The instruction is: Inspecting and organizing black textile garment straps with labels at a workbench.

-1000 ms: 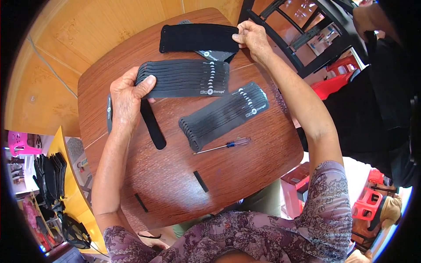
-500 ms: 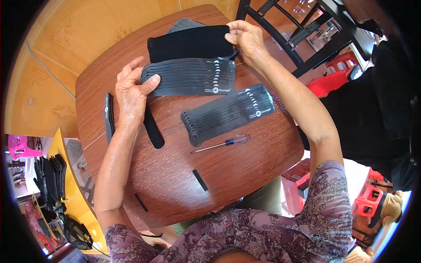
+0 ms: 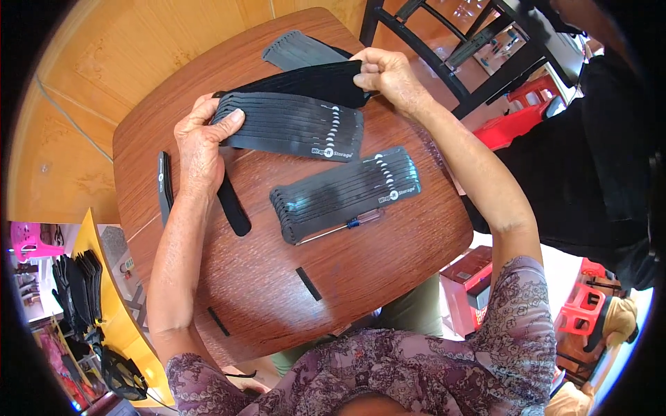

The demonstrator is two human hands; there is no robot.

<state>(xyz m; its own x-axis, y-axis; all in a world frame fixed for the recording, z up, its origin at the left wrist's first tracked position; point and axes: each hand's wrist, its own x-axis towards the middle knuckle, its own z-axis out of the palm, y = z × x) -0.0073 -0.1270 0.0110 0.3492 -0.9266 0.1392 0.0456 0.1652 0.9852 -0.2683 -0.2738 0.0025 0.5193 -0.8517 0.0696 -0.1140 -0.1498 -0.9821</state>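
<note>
My left hand [image 3: 200, 139] is closed on the left end of a fanned bundle of black hook-and-loop straps [image 3: 291, 125], thumb on top. The straps overlap in steps, with white printing near their right ends. Behind them rises a fuzzy black strap layer [image 3: 326, 80]; its right end is pinched in my right hand [image 3: 388, 78]. A second fanned strap bundle [image 3: 347, 191] lies nearer on the table, against a screwdriver [image 3: 361, 220] with a clear and blue handle. One loose black strap [image 3: 232, 208] sticks out beside my left wrist.
On the brown wooden table [image 3: 388, 263] lie two short black strips [image 3: 309, 284] [image 3: 218, 322], folded straps [image 3: 165, 187] at left and a grey strap bundle [image 3: 298, 50] at the far edge. Black metal framing [image 3: 444, 48] stands beyond. A person in black [image 3: 576, 173] is at right.
The held bundle has tilted, its printed end swinging down and nearer. The fuzzy layer slants away, and my right hand has lowered slightly. The nearer bundle has shifted against the screwdriver.
</note>
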